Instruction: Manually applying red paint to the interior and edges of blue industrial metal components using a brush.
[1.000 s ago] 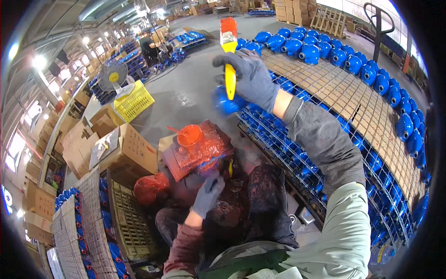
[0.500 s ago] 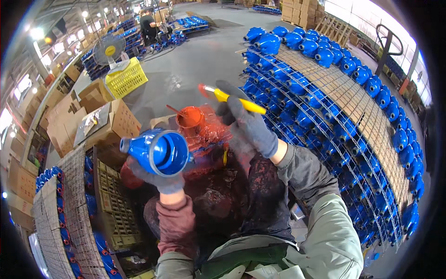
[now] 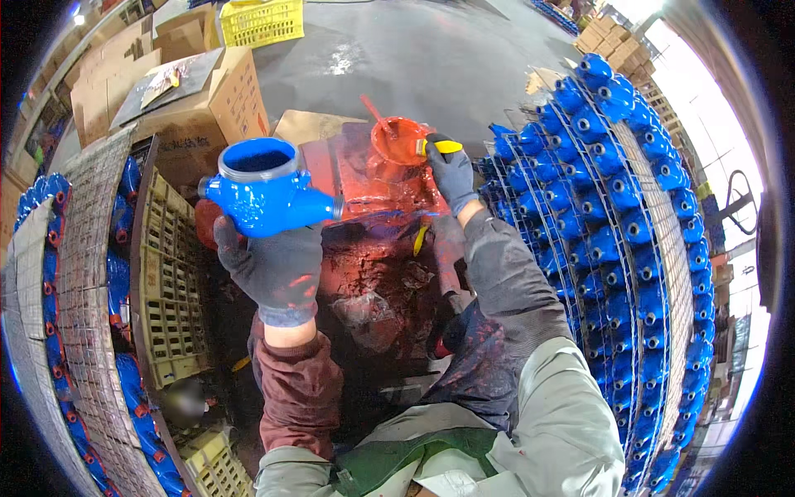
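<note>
My left hand (image 3: 277,269), in a dark glove smeared with red, holds up a glossy blue water meter body (image 3: 269,200). Its wide round mouth faces upward, and threaded pipe ends stick out at the sides. In my gloved right hand (image 3: 453,172) is a yellow-handled paintbrush (image 3: 443,147), its bristles down in a red paint pot (image 3: 396,139) and mostly hidden. A red stick leans out of that pot. Below it, the stand (image 3: 373,186) is coated in wet red paint.
On the right stand stacked wire-mesh layers of blue meter bodies (image 3: 609,195). At the left are more mesh racks (image 3: 95,248), a cream plastic crate (image 3: 175,282) and cardboard boxes (image 3: 199,108). A yellow crate (image 3: 263,22) sits on the floor beyond.
The brush has gone from the air down into the red paint pot. My left hand has turned the meter body from sideways to mouth up. The view has tilted down.
</note>
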{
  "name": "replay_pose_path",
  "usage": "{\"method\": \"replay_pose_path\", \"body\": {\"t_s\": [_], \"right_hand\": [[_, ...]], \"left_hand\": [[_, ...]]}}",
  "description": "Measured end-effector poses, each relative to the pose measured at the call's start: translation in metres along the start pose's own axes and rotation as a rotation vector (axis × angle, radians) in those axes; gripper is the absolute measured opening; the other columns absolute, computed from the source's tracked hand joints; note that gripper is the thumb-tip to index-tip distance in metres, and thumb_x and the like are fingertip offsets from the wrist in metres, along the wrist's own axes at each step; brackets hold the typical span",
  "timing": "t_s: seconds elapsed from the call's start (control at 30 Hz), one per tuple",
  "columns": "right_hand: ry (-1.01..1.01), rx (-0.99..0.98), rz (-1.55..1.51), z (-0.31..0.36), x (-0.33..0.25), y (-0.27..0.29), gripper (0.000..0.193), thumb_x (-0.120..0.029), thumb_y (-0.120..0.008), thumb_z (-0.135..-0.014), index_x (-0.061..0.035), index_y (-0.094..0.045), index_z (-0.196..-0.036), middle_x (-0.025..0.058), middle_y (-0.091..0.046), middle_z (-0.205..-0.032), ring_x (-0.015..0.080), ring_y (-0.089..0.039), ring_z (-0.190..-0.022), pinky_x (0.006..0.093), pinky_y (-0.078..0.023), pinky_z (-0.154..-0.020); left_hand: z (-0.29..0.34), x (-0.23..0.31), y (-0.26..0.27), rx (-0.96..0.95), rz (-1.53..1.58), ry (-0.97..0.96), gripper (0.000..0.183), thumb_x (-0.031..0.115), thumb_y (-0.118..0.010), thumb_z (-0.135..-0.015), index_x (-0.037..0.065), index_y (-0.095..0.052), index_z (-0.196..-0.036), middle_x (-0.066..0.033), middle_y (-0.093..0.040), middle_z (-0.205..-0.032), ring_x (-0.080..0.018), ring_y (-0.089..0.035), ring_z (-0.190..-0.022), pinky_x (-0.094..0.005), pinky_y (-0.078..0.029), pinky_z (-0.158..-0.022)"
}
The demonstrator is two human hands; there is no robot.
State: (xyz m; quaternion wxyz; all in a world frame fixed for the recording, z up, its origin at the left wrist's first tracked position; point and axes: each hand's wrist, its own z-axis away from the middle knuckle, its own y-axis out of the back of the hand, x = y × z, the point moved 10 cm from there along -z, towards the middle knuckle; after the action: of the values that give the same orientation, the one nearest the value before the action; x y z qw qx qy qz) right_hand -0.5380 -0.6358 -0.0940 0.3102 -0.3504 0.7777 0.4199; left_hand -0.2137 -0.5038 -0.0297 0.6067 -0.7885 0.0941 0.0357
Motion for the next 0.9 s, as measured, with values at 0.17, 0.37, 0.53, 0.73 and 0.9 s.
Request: {"method": "replay_pose_path", "body": {"t_s": [0.17, 0.37, 0.53, 0.73, 0.9], "right_hand": [[-0.063, -0.076, 0.248, -0.015, 0.029, -0.019, 0.028, -0.028, -0.063, -0.094, -0.0028, -0.068, -0.107, 0.0093, -0.072, -0.093, 0.0176, -0.067, -0.087, 0.0322, -0.052, -0.078], [-0.306, 0.105, -0.478, 0.001, 0.053, 0.016, 0.025, -0.027, -0.067, -0.092, -0.0027, -0.070, -0.096, -0.0012, -0.063, -0.073, 0.0084, -0.055, -0.060, 0.0255, -0.041, -0.051], [-0.408, 0.190, -0.455, 0.027, 0.076, 0.055, 0.026, -0.028, -0.070, -0.091, -0.0022, -0.066, -0.089, 0.0046, -0.067, -0.075, 0.0109, -0.058, -0.056, 0.0260, -0.044, -0.050], [-0.462, 0.207, -0.630, 0.054, 0.033, 0.066, 0.030, -0.032, -0.063, -0.096, -0.0032, -0.065, -0.105, 0.0081, -0.069, -0.088, 0.0170, -0.067, -0.068, 0.0282, -0.055, -0.058], [-0.543, 0.134, -1.054, 0.069, -0.034, 0.064, 0.037, -0.037, -0.054, -0.100, -0.0051, -0.057, -0.117, 0.0104, -0.067, -0.101, 0.0183, -0.068, -0.078, 0.0282, -0.055, -0.064]], "left_hand": [[0.001, 0.009, -0.009, 0.043, -0.142, -0.148, 0.075, 0.038, -0.071, -0.083, 0.008, -0.040, -0.144, -0.0181, -0.044, -0.145, -0.0359, -0.045, -0.128, -0.0557, -0.034, -0.108], [0.003, -0.002, -0.013, -0.008, -0.061, -0.076, 0.071, 0.036, -0.069, -0.087, 0.012, -0.039, -0.146, -0.0153, -0.041, -0.148, -0.0373, -0.045, -0.130, -0.0598, -0.036, -0.107], [0.002, -0.031, -0.010, -0.082, 0.041, 0.075, 0.065, 0.037, -0.065, -0.090, 0.020, -0.038, -0.147, -0.0086, -0.039, -0.152, -0.0370, -0.042, -0.134, -0.0657, -0.032, -0.109], [0.008, -0.041, 0.011, -0.006, -0.636, -0.094, 0.078, 0.040, -0.064, -0.092, 0.011, -0.023, -0.152, -0.0190, -0.039, -0.147, -0.0386, -0.045, -0.132, -0.0648, -0.038, -0.107], [0.030, -0.057, 0.020, 0.193, -1.307, -0.214, 0.092, 0.033, -0.080, -0.079, 0.010, -0.025, -0.149, -0.0106, -0.043, -0.133, -0.0234, -0.049, -0.117, -0.0366, -0.046, -0.096]]}}
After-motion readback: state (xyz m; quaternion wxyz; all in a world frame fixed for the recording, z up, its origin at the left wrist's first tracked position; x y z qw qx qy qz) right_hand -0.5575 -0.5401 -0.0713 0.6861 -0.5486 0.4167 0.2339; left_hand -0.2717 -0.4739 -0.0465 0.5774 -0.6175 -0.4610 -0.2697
